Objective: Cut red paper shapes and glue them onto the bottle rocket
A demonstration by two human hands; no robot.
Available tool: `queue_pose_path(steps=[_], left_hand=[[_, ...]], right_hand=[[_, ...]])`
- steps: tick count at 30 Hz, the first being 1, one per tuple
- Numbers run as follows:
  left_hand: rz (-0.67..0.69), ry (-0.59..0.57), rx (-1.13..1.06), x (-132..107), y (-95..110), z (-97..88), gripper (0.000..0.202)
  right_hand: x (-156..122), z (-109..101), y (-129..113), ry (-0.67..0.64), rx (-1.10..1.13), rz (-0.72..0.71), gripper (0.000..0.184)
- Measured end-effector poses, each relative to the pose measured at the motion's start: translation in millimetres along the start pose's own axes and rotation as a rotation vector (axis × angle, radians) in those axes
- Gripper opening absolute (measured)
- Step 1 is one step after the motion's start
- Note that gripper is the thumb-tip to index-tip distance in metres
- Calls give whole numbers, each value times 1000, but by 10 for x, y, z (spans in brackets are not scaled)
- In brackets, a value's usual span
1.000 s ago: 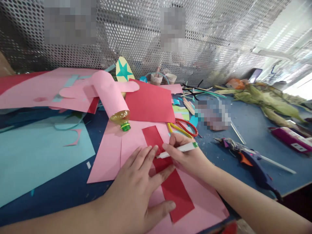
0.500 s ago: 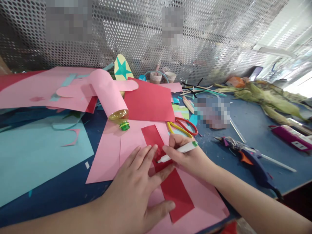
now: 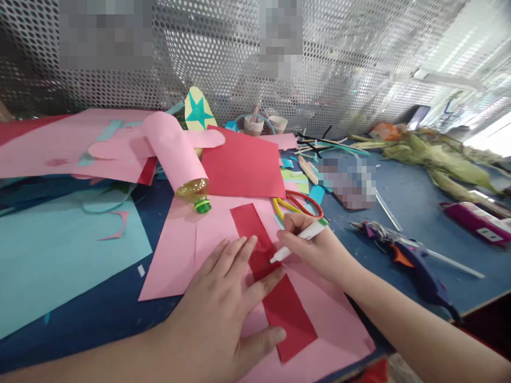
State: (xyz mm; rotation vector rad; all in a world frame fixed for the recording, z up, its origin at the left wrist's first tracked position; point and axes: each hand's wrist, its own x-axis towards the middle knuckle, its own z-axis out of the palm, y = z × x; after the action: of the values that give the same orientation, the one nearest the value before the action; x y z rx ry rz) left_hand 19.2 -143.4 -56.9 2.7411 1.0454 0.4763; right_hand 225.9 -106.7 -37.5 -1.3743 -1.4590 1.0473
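Across a blue tabletop [image 3: 411, 191], a red paper strip [image 3: 293, 314] lies on pink paper [image 3: 171, 255], its rectangle seemingly cut already, marking apparently under way and any finished lines too faint to confirm. Fingers of the outspread left hand [image 3: 223, 298] press over it, while the right hand [image 3: 321, 252] grips a white marker [image 3: 313, 230], tip near the strip's right edge; a glue gun [image 3: 415, 266] lies farther right.
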Motion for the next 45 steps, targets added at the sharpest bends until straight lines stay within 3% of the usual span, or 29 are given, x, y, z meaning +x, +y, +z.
queue_pose_path(steps=[5, 17, 24, 30, 45], left_hand=[[-7, 8, 8, 6, 9, -10, 59], [4, 6, 8, 13, -4, 7, 59], [121, 18, 18, -18, -137, 78, 67], [14, 18, 6, 3, -26, 21, 58], [21, 16, 25, -3, -9, 20, 60]], right_hand=[[29, -13, 61, 57, 163, 84, 31], [34, 49, 85, 16, 145, 61, 30], [35, 41, 95, 17, 34, 17, 29], [30, 27, 78, 39, -34, 38, 30], [60, -67, 45, 57, -119, 8, 27]])
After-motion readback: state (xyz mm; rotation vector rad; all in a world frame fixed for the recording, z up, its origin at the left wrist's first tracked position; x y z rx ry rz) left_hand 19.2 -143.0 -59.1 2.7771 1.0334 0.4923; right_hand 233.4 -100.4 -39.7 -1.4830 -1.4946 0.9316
